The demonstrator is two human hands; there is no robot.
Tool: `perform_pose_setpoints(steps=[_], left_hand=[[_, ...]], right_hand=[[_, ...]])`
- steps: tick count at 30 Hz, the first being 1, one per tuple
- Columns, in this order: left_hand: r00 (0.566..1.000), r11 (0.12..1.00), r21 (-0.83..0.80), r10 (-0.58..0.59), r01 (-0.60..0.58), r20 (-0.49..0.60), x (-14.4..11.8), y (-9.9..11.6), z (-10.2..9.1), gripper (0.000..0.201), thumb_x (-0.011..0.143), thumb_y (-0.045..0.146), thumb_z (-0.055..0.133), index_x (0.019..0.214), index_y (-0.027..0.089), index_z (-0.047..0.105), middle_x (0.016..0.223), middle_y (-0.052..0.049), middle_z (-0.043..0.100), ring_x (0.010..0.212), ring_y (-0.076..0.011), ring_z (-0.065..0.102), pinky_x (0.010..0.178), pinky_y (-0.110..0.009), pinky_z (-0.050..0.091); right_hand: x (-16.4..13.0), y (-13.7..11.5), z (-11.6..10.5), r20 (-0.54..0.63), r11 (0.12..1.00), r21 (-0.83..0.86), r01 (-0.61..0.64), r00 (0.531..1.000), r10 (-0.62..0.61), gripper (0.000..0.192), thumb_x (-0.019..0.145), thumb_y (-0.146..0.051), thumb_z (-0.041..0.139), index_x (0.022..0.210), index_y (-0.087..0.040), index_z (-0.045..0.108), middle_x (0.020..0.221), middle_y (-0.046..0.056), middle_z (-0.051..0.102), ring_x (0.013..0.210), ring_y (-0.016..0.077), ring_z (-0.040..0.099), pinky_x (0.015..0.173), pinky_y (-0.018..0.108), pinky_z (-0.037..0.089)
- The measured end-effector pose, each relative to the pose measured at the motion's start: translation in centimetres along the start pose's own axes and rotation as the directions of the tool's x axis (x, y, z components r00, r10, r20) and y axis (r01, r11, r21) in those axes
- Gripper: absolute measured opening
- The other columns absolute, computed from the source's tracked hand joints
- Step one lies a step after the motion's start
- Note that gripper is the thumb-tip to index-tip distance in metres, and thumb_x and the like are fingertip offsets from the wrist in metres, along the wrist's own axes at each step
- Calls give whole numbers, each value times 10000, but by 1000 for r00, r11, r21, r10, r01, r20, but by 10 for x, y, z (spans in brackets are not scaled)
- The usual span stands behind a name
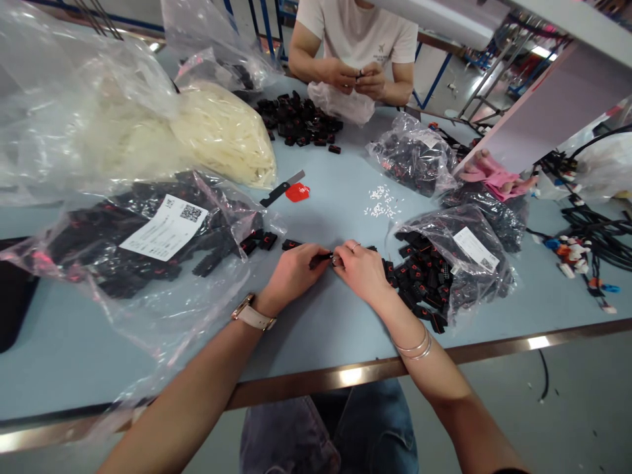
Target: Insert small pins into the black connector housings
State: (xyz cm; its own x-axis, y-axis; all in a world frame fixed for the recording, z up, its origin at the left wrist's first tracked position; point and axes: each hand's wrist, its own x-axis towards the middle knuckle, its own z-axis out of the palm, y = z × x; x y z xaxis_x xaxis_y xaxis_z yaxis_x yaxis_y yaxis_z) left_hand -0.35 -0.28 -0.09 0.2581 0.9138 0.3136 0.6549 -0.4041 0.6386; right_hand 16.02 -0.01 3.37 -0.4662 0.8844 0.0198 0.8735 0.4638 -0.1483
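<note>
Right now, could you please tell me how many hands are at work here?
4: the wearer's left hand and right hand, plus the co-worker's two hands across the table.

one knife [276, 194], one watch [253, 314], perhaps five bags [481, 283] of black parts [419, 273].

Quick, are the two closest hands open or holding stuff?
Left hand: closed, holding a small black part.
Right hand: closed at that part; its grip is hidden.
</note>
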Motion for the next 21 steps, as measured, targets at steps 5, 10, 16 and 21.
perform_pose_setpoints(steps=[5,10,16,21], left_hand=[[999,999,-23,-36,37,19,0,2,-1,102,789,213,553,809,178,647,721,-27,684,617,-139,596,603,-242,454],[989,987,-67,-146,148,32,2,2,-2,132,780,270,580,813,168,657,704,-25,692,582,-132,584,585,-236,445],[982,983,-44,-177,180,63,3,1,-3,158,776,284,568,818,168,667,706,-29,692,602,-144,590,598,-242,441],[977,978,-42,-201,205,74,3,1,-3,158,776,279,574,839,165,662,722,-35,693,617,-149,594,614,-249,445]], right_hand=[[1,-2,1,2,1000,9,7,1000,-7,196,894,-275,468,959,-205,639,971,50,645,739,149,600,574,269,351],[-2,2,8,-25,992,127,-28,999,31,251,874,-259,488,1063,-242,652,1040,33,657,801,149,624,645,262,413],[-3,9,19,-63,960,275,-49,996,68,272,852,-237,522,1074,-268,676,1018,3,675,858,136,638,729,237,457],[-3,9,23,-162,954,298,-21,984,72,276,876,-249,492,1080,-279,675,1027,1,678,870,129,642,769,231,470]])
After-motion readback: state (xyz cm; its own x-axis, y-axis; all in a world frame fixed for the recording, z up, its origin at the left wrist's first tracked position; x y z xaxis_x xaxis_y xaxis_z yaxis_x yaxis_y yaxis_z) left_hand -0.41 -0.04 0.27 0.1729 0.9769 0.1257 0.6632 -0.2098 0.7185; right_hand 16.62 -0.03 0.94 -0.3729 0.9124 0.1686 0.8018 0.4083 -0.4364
